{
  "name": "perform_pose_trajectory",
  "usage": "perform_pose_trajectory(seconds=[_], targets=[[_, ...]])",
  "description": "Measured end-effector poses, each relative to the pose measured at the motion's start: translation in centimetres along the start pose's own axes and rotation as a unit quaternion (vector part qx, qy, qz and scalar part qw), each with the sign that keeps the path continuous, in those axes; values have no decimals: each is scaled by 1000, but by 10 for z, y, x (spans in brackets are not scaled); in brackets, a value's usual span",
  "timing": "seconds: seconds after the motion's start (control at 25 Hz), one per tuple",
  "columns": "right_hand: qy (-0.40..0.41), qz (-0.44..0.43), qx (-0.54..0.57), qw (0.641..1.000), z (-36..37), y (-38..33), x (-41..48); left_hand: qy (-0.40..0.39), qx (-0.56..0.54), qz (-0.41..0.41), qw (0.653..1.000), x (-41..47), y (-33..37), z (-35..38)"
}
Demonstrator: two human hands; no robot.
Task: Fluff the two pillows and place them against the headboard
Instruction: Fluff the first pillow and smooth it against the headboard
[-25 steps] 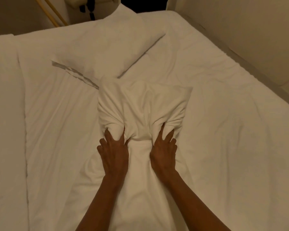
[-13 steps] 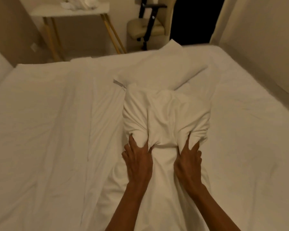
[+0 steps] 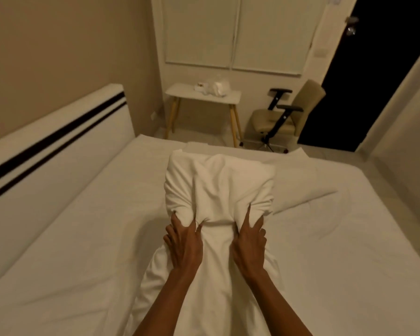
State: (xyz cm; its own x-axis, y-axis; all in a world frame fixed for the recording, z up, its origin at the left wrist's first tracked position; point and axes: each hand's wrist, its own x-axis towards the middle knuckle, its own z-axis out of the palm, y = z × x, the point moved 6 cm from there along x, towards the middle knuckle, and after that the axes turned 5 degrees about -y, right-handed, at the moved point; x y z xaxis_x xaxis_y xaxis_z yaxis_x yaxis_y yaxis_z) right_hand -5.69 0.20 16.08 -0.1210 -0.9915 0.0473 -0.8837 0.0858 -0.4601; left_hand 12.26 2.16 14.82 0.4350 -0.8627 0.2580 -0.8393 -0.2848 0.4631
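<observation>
- The left hand (image 3: 183, 246) is closed on a bunch of white fabric at the near-left corner of the held pillow (image 3: 218, 185), fingers dug into the fold.
- The right hand (image 3: 249, 248) is clenched the same way on the near-right corner, index finger stretched up along the crease.
- Between the 2 hands the case is pinched into a narrow waist; beyond them the filling bulges into a rounded mass, and slack case trails back toward the person.
- The pillow looks raised off the mattress (image 3: 70, 238), though how far off cannot be told.
- Handling, as a judgement: it seems light and very soft, collapsing wherever fingers press, so a corner grip gathers cloth more than filling. The smooth cotton-like case could slide over the stuffing. Taking it at the 2 short ends, or flat-palmed on both sides, should plump it better than the pinch at 1 edge.
- The second pillow (image 3: 298, 190) lies flat on the mattress just beyond and right of the held pillow, partly hidden by it.
- The headboard (image 3: 58, 141), white with 2 dark stripes, runs along the mattress edge well to the left of the held pillow; neither pillow touches it, so both placements remain.
- Past the far side of the mattress from the held pillow stand a small white table (image 3: 204, 94) and a beige office chair (image 3: 286, 117).
</observation>
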Motion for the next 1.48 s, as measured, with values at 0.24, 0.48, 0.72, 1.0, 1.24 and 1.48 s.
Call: perform_pose_trajectory(seconds=[0.24,0.48,0.72,1.0,1.24,1.48], targets=[[12,-93,17,995,-43,-145,-18,84,0,-61,995,37,-51,-133],[71,-182,21,981,-44,-275,-49,152,13,-103,983,67,-130,-226],[95,-205,12,974,-16,-382,-71,189,11,-105,976,101,-214,-292],[70,-217,38,973,43,-458,-75,187,45,-113,975,137,-297,-318],[43,-203,115,972,88,-465,-74,170,118,-80,975,152,-322,-317],[-5,-146,222,964,142,-467,-70,146,200,-16,969,181,-338,-313]])
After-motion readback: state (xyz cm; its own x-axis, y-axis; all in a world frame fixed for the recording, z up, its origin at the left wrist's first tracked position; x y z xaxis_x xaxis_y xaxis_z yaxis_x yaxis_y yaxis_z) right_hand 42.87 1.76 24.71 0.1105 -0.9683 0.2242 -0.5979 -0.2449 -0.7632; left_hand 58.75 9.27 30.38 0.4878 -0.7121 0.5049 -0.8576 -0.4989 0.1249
